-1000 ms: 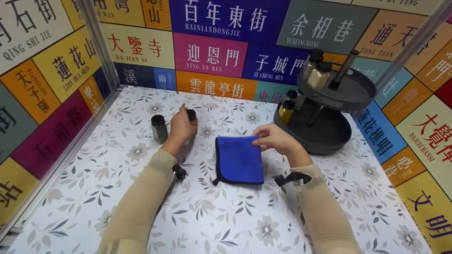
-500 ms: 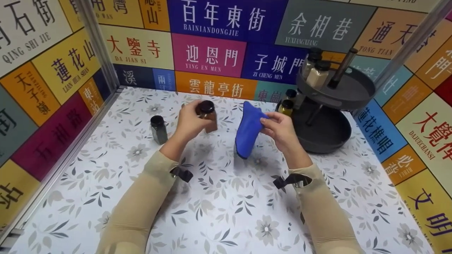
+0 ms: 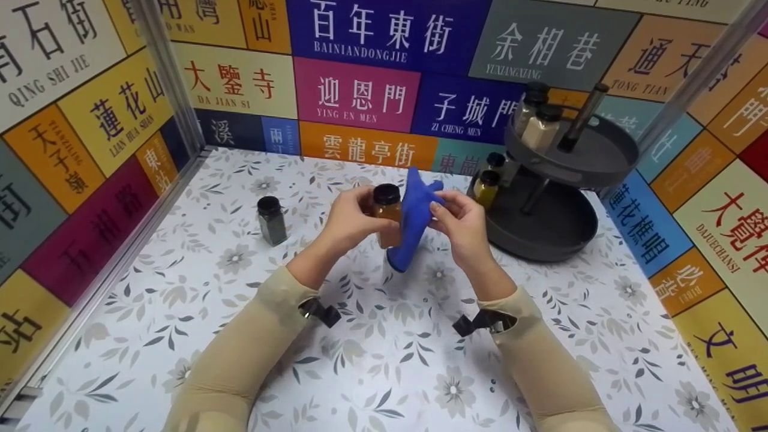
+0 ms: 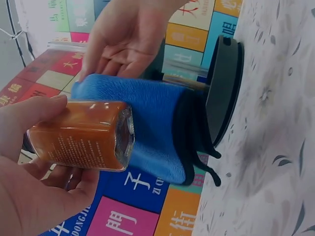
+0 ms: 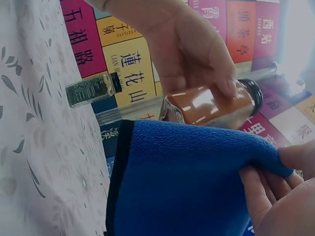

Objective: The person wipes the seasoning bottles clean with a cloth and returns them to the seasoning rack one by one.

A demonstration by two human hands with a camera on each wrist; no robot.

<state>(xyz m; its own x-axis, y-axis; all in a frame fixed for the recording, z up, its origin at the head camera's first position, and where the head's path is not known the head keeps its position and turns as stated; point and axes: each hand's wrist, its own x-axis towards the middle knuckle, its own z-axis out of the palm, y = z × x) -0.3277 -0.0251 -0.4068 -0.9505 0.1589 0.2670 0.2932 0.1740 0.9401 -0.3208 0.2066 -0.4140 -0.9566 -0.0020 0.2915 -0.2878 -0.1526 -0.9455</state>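
My left hand (image 3: 350,221) grips a glass spice jar (image 3: 388,217) with a black lid and orange-brown powder inside, raised above the table. In the left wrist view the jar (image 4: 81,135) shows small print on its side and its clear base. My right hand (image 3: 461,225) pinches a blue cloth (image 3: 414,219) with a black edge, which hangs folded right beside the jar. In the right wrist view the cloth (image 5: 187,172) overlaps the jar's lower side, and thumb and fingers squeeze its upper corner. A second jar (image 3: 272,221), dark green inside, stands on the table to the left.
A dark two-tier round rack (image 3: 540,234) stands at the right back. Its upper tier bears jars, one a pale spice jar (image 3: 541,127); a yellow jar (image 3: 486,188) is on the lower tier. Sign-patterned walls (image 3: 360,90) enclose the floral-covered table (image 3: 384,360).
My left hand has lifted the orange-brown jar off the table and carried it right. My right hand has picked up the cloth, which lay flat, and brought it against the jar's side.
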